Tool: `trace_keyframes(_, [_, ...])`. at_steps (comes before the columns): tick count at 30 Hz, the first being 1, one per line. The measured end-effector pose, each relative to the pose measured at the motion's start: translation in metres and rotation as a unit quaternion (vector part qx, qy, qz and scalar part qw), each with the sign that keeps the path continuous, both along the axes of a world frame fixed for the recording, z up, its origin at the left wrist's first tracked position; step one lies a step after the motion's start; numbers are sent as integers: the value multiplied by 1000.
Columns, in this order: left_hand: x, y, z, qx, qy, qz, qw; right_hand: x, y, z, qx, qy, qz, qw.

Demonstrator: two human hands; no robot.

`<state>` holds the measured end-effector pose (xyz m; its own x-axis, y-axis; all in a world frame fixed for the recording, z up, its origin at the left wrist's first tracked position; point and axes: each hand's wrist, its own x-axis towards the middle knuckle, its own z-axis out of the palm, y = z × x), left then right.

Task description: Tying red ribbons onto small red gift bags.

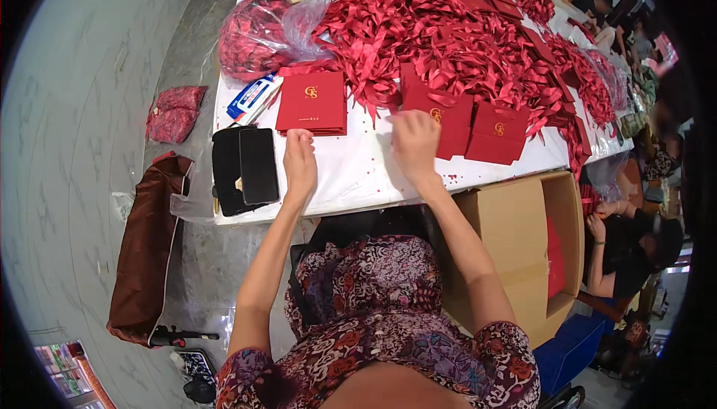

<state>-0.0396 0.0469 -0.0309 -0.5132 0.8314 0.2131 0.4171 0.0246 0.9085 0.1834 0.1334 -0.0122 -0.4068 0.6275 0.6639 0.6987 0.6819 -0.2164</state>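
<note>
A neat stack of flat red paper bags (pixel 312 101) with a gold emblem lies on the white-covered table (pixel 351 174). My left hand (pixel 301 161) is at the lower edge of that stack, fingers curled together; whether a bag edge is between them is hidden. My right hand (pixel 417 144), slightly blurred, is raised over the table with its fingers curled in, just left of more red bags (pixel 497 131). Anything inside its grip is too small or hidden to make out. A big heap of red ribbons (pixel 463 43) spreads behind both hands.
A black phone (pixel 258 166) and a wipes pack (pixel 254 99) lie at the left, below a plastic sack of red ribbons (pixel 258 35). An open cardboard box (pixel 515 237) stands against the table's front right. Other people (pixel 642 252) sit along the right side.
</note>
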Motion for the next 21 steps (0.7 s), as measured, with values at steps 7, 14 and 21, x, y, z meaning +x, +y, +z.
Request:
trace_keyframes(7, [7, -9, 16, 4, 47, 0, 999, -40, 21, -30, 42, -177, -26, 983])
trace_keyframes(14, [-7, -9, 21, -21, 133, -5, 991, -47, 26, -44, 10, -199, -1, 980])
trace_keyframes(21, [-9, 21, 16, 57, 342, -36, 937, -45, 20, -31, -17, -113, 73, 991])
